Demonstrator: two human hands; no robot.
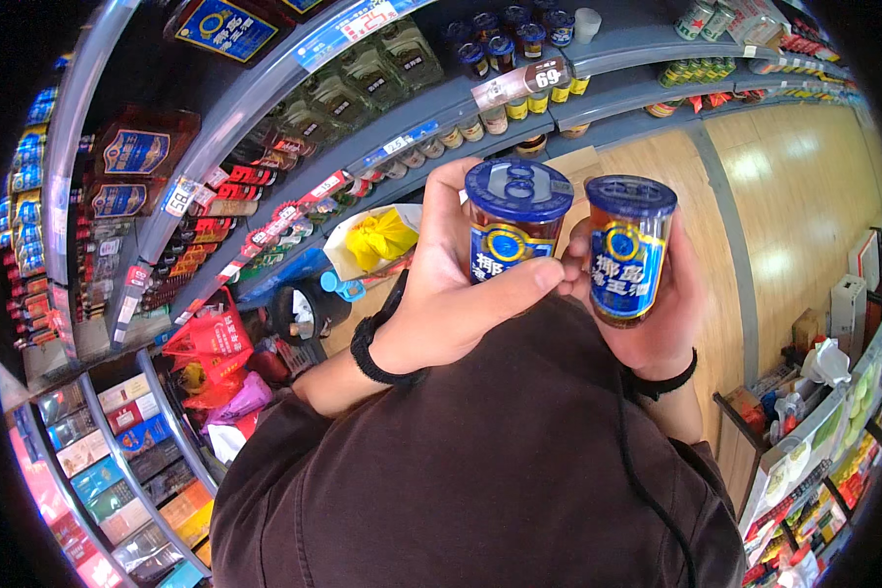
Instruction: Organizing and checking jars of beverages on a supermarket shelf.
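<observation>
My left hand (452, 294) is wrapped around a small glass liquor cup (514, 246) with a dark blue lid, its thumb across the lower front of the blue-and-gold label. A matching liquor cup (627, 257) is in my right hand (647, 347), its label facing me and amber-brown liquid showing through the glass. Both cups are roughly upright, side by side, a small gap between their lids. The fingertips of my right hand come close to my left thumb; whether they touch is hard to tell.
More blue-lidded cups (514, 40) stand on the grey store shelf (632, 44) ahead. Bottles (375, 77) fill the shelves at left. Below are a black bin (312, 309), a yellow bag (382, 234) and red bags (213, 345). A counter (739, 448) stands right, beside wood-look floor (794, 184).
</observation>
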